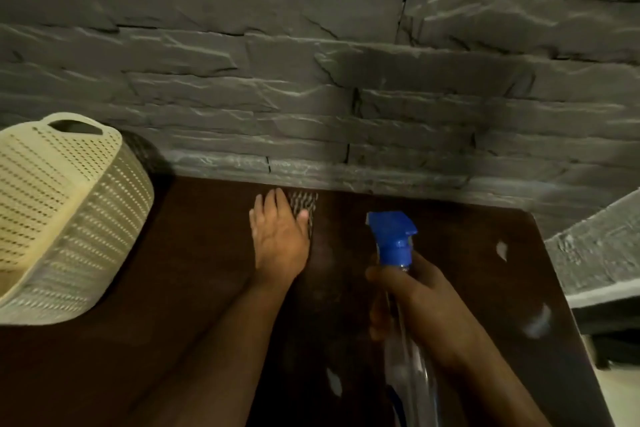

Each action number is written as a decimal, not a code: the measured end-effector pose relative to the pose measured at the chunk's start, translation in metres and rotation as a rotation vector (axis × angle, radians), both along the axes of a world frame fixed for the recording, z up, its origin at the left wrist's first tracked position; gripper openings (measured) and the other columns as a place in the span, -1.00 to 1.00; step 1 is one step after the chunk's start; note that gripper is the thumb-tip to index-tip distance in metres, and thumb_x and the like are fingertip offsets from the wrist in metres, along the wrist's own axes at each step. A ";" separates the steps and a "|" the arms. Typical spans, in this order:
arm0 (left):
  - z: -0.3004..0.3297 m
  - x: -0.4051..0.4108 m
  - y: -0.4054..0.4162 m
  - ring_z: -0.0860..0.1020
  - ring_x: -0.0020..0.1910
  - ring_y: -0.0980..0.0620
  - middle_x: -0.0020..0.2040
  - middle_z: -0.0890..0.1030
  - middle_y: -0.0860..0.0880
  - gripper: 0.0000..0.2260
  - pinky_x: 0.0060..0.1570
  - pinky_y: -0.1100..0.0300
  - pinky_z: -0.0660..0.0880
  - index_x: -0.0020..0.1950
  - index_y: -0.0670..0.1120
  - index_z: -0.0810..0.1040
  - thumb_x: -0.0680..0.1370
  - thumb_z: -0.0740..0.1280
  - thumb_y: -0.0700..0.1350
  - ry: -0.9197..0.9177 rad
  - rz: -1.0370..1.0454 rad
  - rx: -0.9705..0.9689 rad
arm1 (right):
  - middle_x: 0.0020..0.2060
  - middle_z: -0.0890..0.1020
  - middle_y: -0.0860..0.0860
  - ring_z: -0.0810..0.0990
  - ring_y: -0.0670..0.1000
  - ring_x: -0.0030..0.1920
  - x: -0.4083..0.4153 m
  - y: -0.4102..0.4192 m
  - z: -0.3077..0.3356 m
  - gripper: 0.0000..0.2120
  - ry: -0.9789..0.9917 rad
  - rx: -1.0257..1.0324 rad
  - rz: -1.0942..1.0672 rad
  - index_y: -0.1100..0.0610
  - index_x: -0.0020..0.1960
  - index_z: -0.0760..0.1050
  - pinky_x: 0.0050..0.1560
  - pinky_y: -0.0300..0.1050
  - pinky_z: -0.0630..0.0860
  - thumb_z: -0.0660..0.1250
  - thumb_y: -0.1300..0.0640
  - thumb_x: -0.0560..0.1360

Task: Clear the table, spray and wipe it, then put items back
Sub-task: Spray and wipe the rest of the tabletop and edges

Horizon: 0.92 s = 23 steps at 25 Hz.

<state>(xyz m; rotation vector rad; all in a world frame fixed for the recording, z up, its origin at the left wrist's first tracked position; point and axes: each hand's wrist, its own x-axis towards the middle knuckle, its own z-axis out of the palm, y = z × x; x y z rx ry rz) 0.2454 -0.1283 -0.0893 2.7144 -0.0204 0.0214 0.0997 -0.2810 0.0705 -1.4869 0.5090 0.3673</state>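
Your left hand [280, 239]: fingers straight, pressed flat on a grey woven-patterned cloth [304, 206] at the far edge of the table [173, 253], just below the wall [311, 80]. Your right hand [415, 302]: fingers curled round the neck of the spray bottle [398, 243], held above the table's near right part. Bottle: clear plastic body, blue trigger head. Table: dark brown, smooth, with pale patches. Basket [62, 218]: cream perforated plastic, tilted, at left. Wall: grey, rough stone-textured blocks.
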 end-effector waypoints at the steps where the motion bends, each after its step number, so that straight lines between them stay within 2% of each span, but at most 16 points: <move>1: 0.009 0.011 -0.014 0.06 0.53 -0.18 0.52 0.21 -0.21 -0.43 0.50 -0.10 -0.02 0.54 -0.23 0.12 0.63 0.09 0.08 0.033 0.064 -0.048 | -0.37 0.57 0.11 0.55 0.09 -0.38 0.002 -0.002 -0.002 -0.81 -0.006 0.008 0.000 0.10 0.09 0.46 -0.32 -0.08 0.56 0.34 0.14 0.48; 2: 0.012 0.012 -0.027 0.06 0.53 -0.16 0.52 0.20 -0.20 -0.43 0.51 -0.09 -0.02 0.53 -0.23 0.12 0.62 0.12 0.06 0.046 0.069 -0.054 | -0.38 0.57 0.11 0.55 0.09 -0.37 0.003 -0.003 -0.005 -0.81 -0.008 0.012 0.004 0.09 0.08 0.47 -0.33 -0.09 0.56 0.34 0.14 0.47; 4: 0.008 -0.017 -0.041 0.02 0.55 -0.10 0.55 0.14 -0.16 -0.46 0.52 -0.06 -0.01 0.55 -0.14 0.13 0.63 0.12 0.07 -0.024 -0.095 0.024 | -0.39 0.59 0.08 0.57 0.07 -0.38 0.006 -0.004 -0.005 -0.83 -0.009 0.022 0.014 0.05 0.06 0.48 -0.36 -0.13 0.56 0.34 0.12 0.47; 6: 0.002 -0.050 -0.020 -0.11 0.56 -0.10 0.58 0.01 -0.15 -0.50 0.52 -0.03 -0.10 0.55 -0.02 0.13 0.64 0.07 0.08 -0.035 -0.212 0.088 | -0.40 0.60 0.08 0.57 0.08 -0.39 0.006 -0.005 -0.002 -0.85 -0.007 0.031 0.032 0.03 0.04 0.48 -0.34 -0.09 0.54 0.34 0.11 0.47; 7: 0.003 -0.044 -0.007 -0.15 0.56 -0.12 0.58 -0.02 -0.17 -0.52 0.52 -0.04 -0.12 0.55 0.02 0.12 0.64 0.03 0.10 -0.024 -0.178 0.126 | -0.41 0.59 0.10 0.56 0.10 -0.39 0.005 -0.007 -0.001 -0.85 -0.007 0.028 0.045 0.03 0.03 0.47 -0.32 -0.06 0.53 0.34 0.10 0.47; 9: 0.003 -0.003 0.002 -0.17 0.55 -0.17 0.58 -0.02 -0.20 -0.49 0.52 -0.10 -0.10 0.57 -0.02 0.09 0.65 -0.02 0.12 0.040 0.026 0.152 | -0.40 0.58 0.13 0.56 0.12 -0.39 0.007 -0.011 -0.002 -0.87 -0.004 0.007 0.069 0.01 0.03 0.45 -0.30 -0.02 0.51 0.32 0.10 0.49; 11: 0.013 0.014 -0.024 -0.14 0.55 -0.18 0.57 0.01 -0.21 -0.46 0.51 -0.10 -0.09 0.58 -0.09 0.04 0.65 -0.01 0.11 0.121 0.048 0.139 | -0.40 0.58 0.12 0.56 0.12 -0.39 0.011 -0.015 -0.006 -0.88 -0.015 -0.007 0.056 0.01 0.02 0.46 -0.34 -0.06 0.52 0.32 0.11 0.49; 13: 0.014 -0.024 -0.045 -0.10 0.56 -0.13 0.57 0.03 -0.17 -0.47 0.52 -0.06 -0.09 0.58 -0.06 0.03 0.65 -0.01 0.11 0.057 -0.170 0.154 | -0.41 0.58 0.07 0.56 0.09 -0.38 0.012 -0.018 -0.009 -0.88 -0.023 0.015 0.038 0.00 0.01 0.49 -0.38 -0.10 0.52 0.34 0.10 0.48; 15: 0.004 -0.069 -0.023 -0.04 0.56 -0.06 0.57 0.09 -0.09 -0.48 0.52 -0.02 -0.10 0.57 -0.02 0.07 0.63 0.00 0.12 0.004 -0.348 0.155 | -0.42 0.58 0.06 0.56 0.09 -0.39 0.007 -0.023 -0.009 -0.86 -0.014 0.044 0.054 0.01 0.03 0.48 -0.39 -0.12 0.52 0.34 0.09 0.48; 16: 0.004 -0.063 -0.004 0.01 0.55 -0.06 0.56 0.14 -0.09 -0.48 0.52 -0.02 -0.06 0.56 -0.03 0.11 0.62 0.01 0.12 -0.003 -0.324 0.170 | -0.42 0.58 0.07 0.55 0.09 -0.40 0.005 -0.025 -0.010 -0.85 -0.004 0.049 0.061 0.02 0.05 0.47 -0.39 -0.12 0.52 0.33 0.10 0.48; 19: 0.004 0.010 0.002 0.11 0.51 -0.17 0.52 0.18 -0.19 -0.45 0.49 -0.10 0.07 0.54 -0.13 0.14 0.62 0.07 0.12 0.069 0.067 0.203 | -0.40 0.57 0.10 0.55 0.08 -0.41 0.002 -0.029 -0.013 -0.82 0.007 0.004 0.067 0.04 0.08 0.44 -0.38 -0.15 0.54 0.32 0.12 0.49; 20: 0.005 0.019 -0.013 0.12 0.50 -0.20 0.51 0.19 -0.22 -0.44 0.47 -0.11 0.08 0.53 -0.16 0.15 0.62 0.09 0.12 0.091 0.118 0.181 | -0.41 0.57 0.09 0.56 0.07 -0.41 0.002 -0.027 -0.011 -0.83 0.011 -0.015 0.068 0.04 0.07 0.45 -0.38 -0.15 0.55 0.33 0.12 0.49; 21: 0.005 0.014 -0.034 0.12 0.49 -0.21 0.51 0.19 -0.23 -0.44 0.47 -0.10 0.07 0.53 -0.16 0.16 0.61 0.11 0.11 0.095 0.056 0.184 | -0.42 0.58 0.07 0.57 0.05 -0.42 0.005 -0.027 -0.011 -0.85 0.018 -0.033 0.055 0.04 0.06 0.46 -0.38 -0.13 0.55 0.33 0.12 0.49; 23: 0.009 -0.032 -0.051 0.08 0.52 -0.17 0.54 0.16 -0.18 -0.46 0.50 -0.06 0.00 0.54 -0.12 0.14 0.62 0.11 0.09 0.114 -0.195 0.130 | -0.43 0.61 0.02 0.59 0.02 -0.43 0.002 -0.028 -0.016 -0.85 0.050 -0.064 0.055 0.04 0.05 0.47 -0.36 -0.09 0.57 0.34 0.09 0.50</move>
